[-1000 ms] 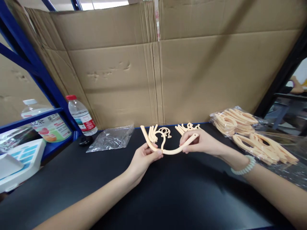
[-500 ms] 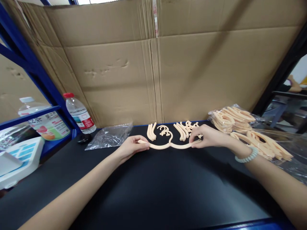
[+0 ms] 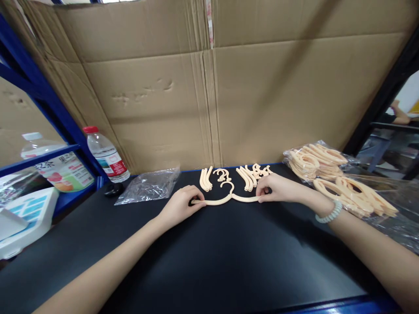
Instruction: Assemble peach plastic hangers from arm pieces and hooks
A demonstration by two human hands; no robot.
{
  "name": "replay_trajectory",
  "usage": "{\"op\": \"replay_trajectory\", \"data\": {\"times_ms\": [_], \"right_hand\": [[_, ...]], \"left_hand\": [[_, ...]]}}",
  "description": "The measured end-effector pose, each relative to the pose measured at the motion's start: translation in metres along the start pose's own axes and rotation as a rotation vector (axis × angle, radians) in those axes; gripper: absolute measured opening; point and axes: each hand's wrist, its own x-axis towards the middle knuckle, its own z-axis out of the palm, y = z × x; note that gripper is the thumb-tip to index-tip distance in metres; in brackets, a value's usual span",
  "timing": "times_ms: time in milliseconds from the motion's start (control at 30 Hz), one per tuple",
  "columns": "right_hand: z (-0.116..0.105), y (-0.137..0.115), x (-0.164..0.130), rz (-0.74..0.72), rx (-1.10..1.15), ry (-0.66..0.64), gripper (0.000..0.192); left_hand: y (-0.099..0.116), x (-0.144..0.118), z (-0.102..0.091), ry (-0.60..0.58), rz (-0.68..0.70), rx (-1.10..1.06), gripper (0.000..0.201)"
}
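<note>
Cream-coloured hanger (image 3: 218,202) sits front and centre on my end, stretched out sideways low over the black tabletop (image 3: 209,253), hook curling up from the middle joint and pointing away from me. I've got the left hand (image 3: 185,201) pinching its left end between thumb and fingers, with a bit of the tip peeking out, and the right hand (image 3: 274,187) closed on the other end the same way, pale green bracelet (image 3: 329,213) on that wrist. Can't tell from up here whether the hanger actually touches the surface or floats a hair above it. Just behind it I see a bunch of curved arms (image 3: 205,179) on the left, a few loose hooks (image 3: 222,175) beside them, then another row of arms (image 3: 247,178) with a jumble of small pieces (image 3: 260,169) near the right hand. Way over to the right there's a bagged stack of cream parts (image 3: 314,159) with a second pile (image 3: 353,196) in front of it. Left side, I've got a crumpled clear bag (image 3: 149,185) lying flat, a black object (image 3: 113,189) next to it, and a red-capped bottle (image 3: 109,157) up by the cardboard wall (image 3: 157,96).
</note>
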Motion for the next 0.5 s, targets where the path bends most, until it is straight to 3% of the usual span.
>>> {"op": "replay_trajectory", "data": {"times_ms": [333, 433, 500], "right_hand": [[-0.004, -0.017, 0.0, 0.089, -0.157, 0.013, 0.005], [-0.002, -0.04, 0.003, 0.011, -0.246, 0.16, 0.009], [0.018, -0.065, -0.005, -0.152, -0.227, 0.32, 0.024]], "left_hand": [[0.0, -0.004, 0.009, 0.058, 0.035, 0.036, 0.008], [0.001, -0.005, 0.009, 0.069, 0.04, 0.039, 0.006], [0.004, -0.005, 0.009, 0.078, 0.042, 0.043, 0.005]]}}
